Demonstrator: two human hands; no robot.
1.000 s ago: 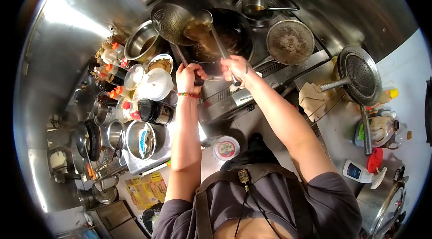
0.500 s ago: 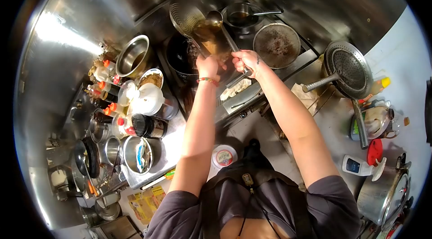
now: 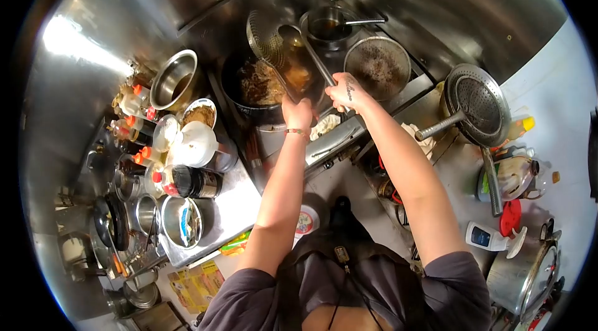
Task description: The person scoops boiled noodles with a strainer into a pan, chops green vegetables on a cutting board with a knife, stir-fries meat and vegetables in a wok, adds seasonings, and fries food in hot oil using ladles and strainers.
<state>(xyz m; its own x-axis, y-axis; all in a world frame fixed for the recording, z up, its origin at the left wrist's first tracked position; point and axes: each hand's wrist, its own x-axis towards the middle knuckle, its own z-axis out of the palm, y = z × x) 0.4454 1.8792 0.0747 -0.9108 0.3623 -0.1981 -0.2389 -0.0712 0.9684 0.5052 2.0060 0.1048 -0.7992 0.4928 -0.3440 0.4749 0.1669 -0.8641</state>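
My left hand (image 3: 298,113) is wrapped round the handle of a perforated strainer (image 3: 265,38), whose bowl is tilted up over the right part of a black wok (image 3: 232,85). Bubbling liquid and brownish food (image 3: 260,83) show in the wok. My right hand (image 3: 344,91) grips the handle of a metal ladle (image 3: 290,34); its bowl is beside the strainer's bowl. Brown food (image 3: 298,76) shows below the two tools, partly blurred. A pale cloth (image 3: 325,125) lies on the stove edge near my hands.
A saucepan (image 3: 331,24) and a round, stained strainer (image 3: 377,68) stand behind and right of the wok. Left are a steel bowl (image 3: 174,80), bottles and a white-lidded container (image 3: 194,144). Strainers (image 3: 478,104) sit at right, above a large pot (image 3: 522,278).
The strainer and ladle have moved right relative to the wok, and the strainer has tipped up. Bubbling food now shows at the wok's left. The whole view has shifted.
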